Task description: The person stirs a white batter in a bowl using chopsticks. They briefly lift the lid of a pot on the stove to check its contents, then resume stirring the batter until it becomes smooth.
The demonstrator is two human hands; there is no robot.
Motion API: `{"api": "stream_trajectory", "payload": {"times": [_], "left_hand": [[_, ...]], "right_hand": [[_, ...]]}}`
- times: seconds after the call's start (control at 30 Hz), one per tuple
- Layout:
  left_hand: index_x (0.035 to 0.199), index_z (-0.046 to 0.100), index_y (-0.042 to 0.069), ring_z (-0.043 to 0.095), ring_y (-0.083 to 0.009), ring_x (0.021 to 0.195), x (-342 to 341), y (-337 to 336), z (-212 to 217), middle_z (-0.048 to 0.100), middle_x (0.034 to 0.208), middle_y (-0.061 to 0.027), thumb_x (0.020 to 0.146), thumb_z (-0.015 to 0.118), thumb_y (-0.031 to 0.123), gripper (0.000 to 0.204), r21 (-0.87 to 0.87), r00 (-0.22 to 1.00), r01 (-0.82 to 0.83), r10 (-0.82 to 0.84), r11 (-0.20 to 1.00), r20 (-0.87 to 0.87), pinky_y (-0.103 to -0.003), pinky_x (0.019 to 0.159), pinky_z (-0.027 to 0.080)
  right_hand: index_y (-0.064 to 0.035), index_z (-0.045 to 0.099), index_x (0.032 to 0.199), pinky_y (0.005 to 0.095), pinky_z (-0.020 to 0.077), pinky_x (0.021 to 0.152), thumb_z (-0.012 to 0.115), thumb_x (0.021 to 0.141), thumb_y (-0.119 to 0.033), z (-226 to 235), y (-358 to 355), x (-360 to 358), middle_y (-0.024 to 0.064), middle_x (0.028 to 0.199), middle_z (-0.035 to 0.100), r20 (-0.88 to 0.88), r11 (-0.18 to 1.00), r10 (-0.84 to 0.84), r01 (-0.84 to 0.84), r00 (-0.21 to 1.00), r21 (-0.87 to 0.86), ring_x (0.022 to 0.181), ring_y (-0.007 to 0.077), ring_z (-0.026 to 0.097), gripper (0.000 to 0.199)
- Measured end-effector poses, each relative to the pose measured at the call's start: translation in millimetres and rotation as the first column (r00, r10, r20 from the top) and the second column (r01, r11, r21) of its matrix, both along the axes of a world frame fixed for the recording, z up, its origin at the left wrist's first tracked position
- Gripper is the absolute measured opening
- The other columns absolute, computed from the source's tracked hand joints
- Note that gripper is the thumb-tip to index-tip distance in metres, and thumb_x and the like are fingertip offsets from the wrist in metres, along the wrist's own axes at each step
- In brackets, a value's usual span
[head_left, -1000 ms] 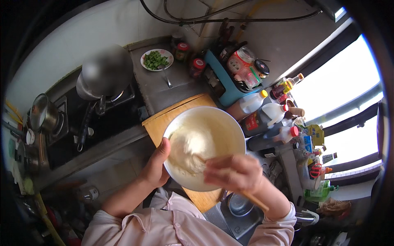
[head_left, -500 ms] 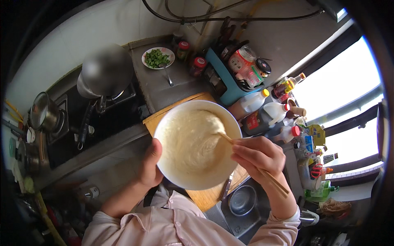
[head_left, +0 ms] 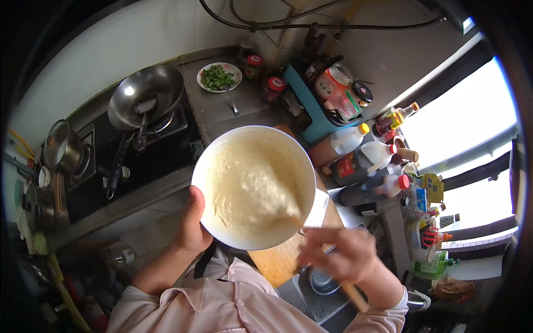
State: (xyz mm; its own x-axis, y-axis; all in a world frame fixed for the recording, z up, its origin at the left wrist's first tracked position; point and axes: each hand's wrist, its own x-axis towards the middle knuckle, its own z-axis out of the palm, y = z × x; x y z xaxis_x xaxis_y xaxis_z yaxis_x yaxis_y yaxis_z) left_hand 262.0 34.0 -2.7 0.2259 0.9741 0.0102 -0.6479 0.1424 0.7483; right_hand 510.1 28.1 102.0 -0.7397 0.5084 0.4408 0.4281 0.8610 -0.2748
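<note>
A white bowl [head_left: 305,172] of thick pale yellow batter [head_left: 247,188] is held up over a wooden cutting board [head_left: 277,262]. My left hand [head_left: 194,230] grips its left side, the thumb up by the rim. A white handle or spout [head_left: 318,208] juts from the bowl's right side. Blurred by motion, my right hand [head_left: 347,255] is closed around wooden chopsticks [head_left: 355,297] at the bowl's lower right. Their upper ends stick out below the hand; their tips dip into the batter, which shows a fresh ridge.
A wok [head_left: 166,91] with a ladle [head_left: 144,114] stands on the black stove, beside a lidded pot [head_left: 62,145]. Behind the bowl are a plate of chopped greens [head_left: 217,76] and a blue rack [head_left: 317,127]. Bottles [head_left: 338,141] line the right; a metal bowl [head_left: 323,280] sits in the sink.
The bowl has shifted a little left and turned, bringing the white handle or spout into view. My right hand has swept down with the chopsticks, and the batter's swirl has become a ridge.
</note>
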Motion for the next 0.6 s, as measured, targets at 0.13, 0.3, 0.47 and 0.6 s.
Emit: {"api": "stream_trajectory", "payload": {"times": [0.13,0.3,0.47,0.6], "left_hand": [[0.146,0.022,0.003,0.038,-0.0262,0.133,20,-3,-5,0.036,0.145,-0.015,0.092,0.033,0.064,0.082,-0.075,0.997,0.074,-0.073,0.995,0.015,-0.041,0.109,0.032],[0.146,0.021,0.003,0.037,-0.0268,0.134,8,-5,-2,0.034,0.146,-0.0152,0.092,0.032,0.064,0.083,-0.031,0.999,0.009,-0.008,0.999,0.033,-0.041,0.11,0.032],[0.147,0.019,0.003,0.038,-0.0271,0.133,17,-2,-8,0.034,0.147,-0.0153,0.092,0.03,0.066,0.084,-0.047,1.0,0.017,-0.017,0.999,0.003,-0.041,0.11,0.032],[0.147,0.02,0.003,0.037,-0.0265,0.134,24,-6,1,0.035,0.146,-0.0142,0.091,0.031,0.067,0.086,-0.13,0.997,0.076,-0.073,0.989,0.024,-0.041,0.11,0.032]], "right_hand": [[-0.0059,0.07,0.091,0.0244,0.0511,0.049,0.078,0.072,-0.012,-23,13,-25,0.0086,0.087,0.065,-0.163,0.974,0.213,-0.195,0.963,0.118,0.065,0.0157,0.063,0.021],[-0.0064,0.069,0.096,0.0255,0.0531,0.051,0.077,0.071,-0.009,-9,32,5,0.0077,0.086,0.064,-0.065,0.989,-0.046,0.055,0.997,0.138,0.066,0.0165,0.065,0.026],[-0.0056,0.07,0.096,0.0256,0.0547,0.054,0.077,0.073,-0.013,-15,2,-20,0.0087,0.086,0.064,-0.191,0.989,0.143,-0.149,0.971,-0.015,0.069,0.0164,0.066,0.026],[-0.0081,0.07,0.089,0.0275,0.0554,0.058,0.079,0.068,-0.01,-16,43,-7,0.0096,0.085,0.067,-0.254,0.998,-0.019,0.033,0.967,0.054,0.07,0.018,0.069,0.023]]}}
